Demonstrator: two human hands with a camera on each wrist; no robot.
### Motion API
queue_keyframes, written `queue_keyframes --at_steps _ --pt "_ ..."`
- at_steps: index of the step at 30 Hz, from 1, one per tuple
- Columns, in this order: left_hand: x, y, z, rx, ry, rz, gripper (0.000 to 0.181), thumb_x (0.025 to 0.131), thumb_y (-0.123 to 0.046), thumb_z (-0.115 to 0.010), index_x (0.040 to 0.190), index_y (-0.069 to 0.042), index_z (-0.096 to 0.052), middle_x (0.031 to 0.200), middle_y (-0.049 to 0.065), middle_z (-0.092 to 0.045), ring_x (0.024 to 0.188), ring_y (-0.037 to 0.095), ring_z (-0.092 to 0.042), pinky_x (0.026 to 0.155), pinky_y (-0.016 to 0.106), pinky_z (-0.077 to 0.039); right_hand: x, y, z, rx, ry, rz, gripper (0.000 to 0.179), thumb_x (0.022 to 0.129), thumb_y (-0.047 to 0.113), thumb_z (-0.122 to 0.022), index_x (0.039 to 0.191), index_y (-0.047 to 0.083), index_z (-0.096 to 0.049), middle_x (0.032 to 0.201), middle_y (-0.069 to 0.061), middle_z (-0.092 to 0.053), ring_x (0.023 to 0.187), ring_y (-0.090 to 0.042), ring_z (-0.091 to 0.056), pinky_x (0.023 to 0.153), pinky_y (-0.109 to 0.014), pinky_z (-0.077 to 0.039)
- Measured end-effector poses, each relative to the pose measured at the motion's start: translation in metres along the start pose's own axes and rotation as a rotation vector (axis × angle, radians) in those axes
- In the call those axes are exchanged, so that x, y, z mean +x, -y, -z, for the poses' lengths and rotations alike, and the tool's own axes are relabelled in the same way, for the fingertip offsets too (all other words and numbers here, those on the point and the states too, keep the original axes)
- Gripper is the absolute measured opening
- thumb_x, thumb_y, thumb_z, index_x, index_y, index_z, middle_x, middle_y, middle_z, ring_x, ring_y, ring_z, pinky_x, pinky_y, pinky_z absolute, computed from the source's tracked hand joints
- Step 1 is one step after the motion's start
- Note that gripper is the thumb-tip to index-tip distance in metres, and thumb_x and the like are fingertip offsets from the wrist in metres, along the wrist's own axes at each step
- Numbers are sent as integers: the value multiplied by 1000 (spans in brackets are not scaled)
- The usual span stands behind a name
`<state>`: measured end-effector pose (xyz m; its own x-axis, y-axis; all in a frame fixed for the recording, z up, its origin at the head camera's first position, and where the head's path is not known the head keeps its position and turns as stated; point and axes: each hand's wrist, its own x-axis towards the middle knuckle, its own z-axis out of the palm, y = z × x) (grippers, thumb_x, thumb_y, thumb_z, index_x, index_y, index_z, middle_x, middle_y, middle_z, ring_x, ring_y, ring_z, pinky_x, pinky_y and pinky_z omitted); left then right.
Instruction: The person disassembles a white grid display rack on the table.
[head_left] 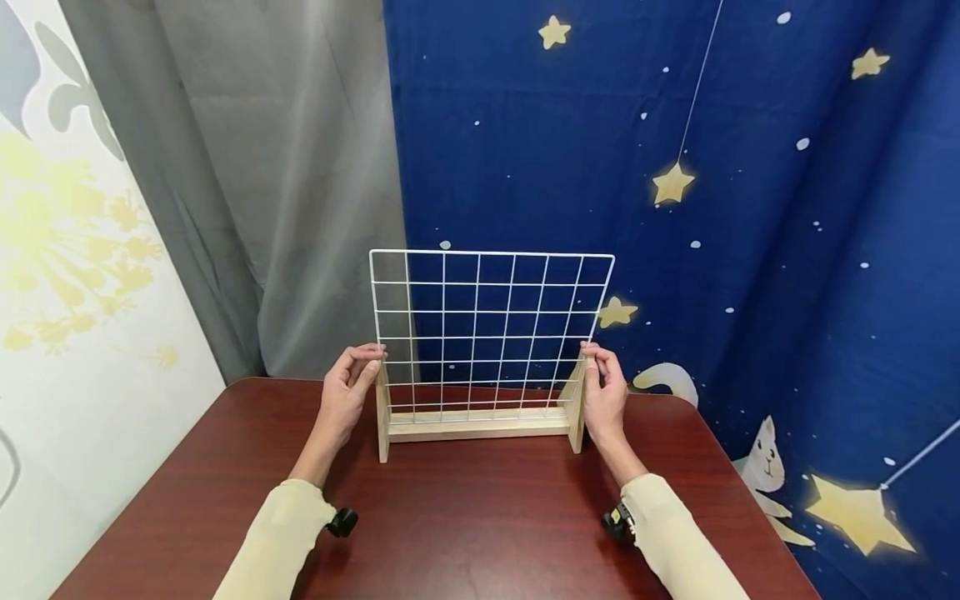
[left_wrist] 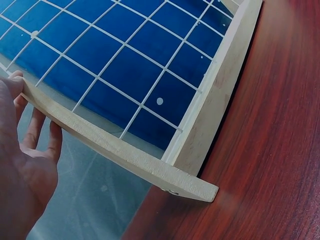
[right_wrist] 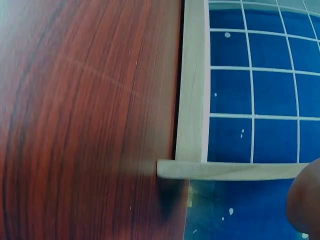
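Observation:
A white wire grid panel (head_left: 491,325) stands upright in a pale wooden stand (head_left: 480,427) on the table. The stand has a side support at each end, joined by a low crossbar. My left hand (head_left: 347,392) pinches the top of the left support, thumb in front, beside the grid's edge. On the opposite end my right hand (head_left: 606,396) pinches the top of the right support in the same way. The left wrist view shows the left support (left_wrist: 120,145) with fingers behind it. Only part of a finger shows at the right support (right_wrist: 230,171) in the right wrist view.
The stand rests on a dark red wooden table (head_left: 465,525), toward its far edge. Behind it hang a grey curtain (head_left: 300,167) and a blue curtain (head_left: 525,150) with stars. A white patterned surface (head_left: 97,400) stands at the left. Each wrist wears a small black camera.

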<state>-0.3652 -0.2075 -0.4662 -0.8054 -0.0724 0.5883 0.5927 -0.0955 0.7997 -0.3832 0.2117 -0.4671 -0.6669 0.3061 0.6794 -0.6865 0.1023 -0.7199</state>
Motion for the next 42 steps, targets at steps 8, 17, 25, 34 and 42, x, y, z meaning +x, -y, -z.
queue_keyframes --at_steps 8,17,25,34,42 --pt "-2 1 -1 0 -17 -20 25 105 -2 -62 122 17 -58 131 1 -68 132 14 -66 107 16 -53 3 10 3 -79 18 -58 19 105 -4 -57 119 -7 -70 136 -26 -69 137 -31 -63 107 -10 -49" --pt "-7 4 0 13 -23 25 24 105 -3 -62 121 15 -60 132 5 -68 127 8 -67 105 15 -53 -1 40 -5 -521 -155 82 32 98 14 -74 130 17 -69 128 -3 -76 123 -26 -67 100 -34 -47" --pt "-3 1 0 16 -20 21 25 105 -4 -62 122 15 -60 133 5 -68 130 11 -66 106 16 -53 -2 51 -30 -541 -217 252 50 92 23 -80 138 13 -62 134 -15 -60 124 -32 -54 96 -41 -45" --pt "-3 0 2 27 -13 14 26 105 -4 -63 122 16 -59 132 3 -68 130 9 -66 107 16 -52 -5 63 -60 -602 -107 382 72 86 25 -88 150 23 -56 146 -11 -54 133 -32 -52 101 -48 -50" --pt "-1 -1 2 1 6 -7 27 105 -3 -63 122 17 -59 133 5 -68 129 11 -67 107 17 -53 -4 67 -82 -622 -70 480 80 87 27 -88 157 23 -50 159 -16 -47 132 -35 -53 105 -52 -49"
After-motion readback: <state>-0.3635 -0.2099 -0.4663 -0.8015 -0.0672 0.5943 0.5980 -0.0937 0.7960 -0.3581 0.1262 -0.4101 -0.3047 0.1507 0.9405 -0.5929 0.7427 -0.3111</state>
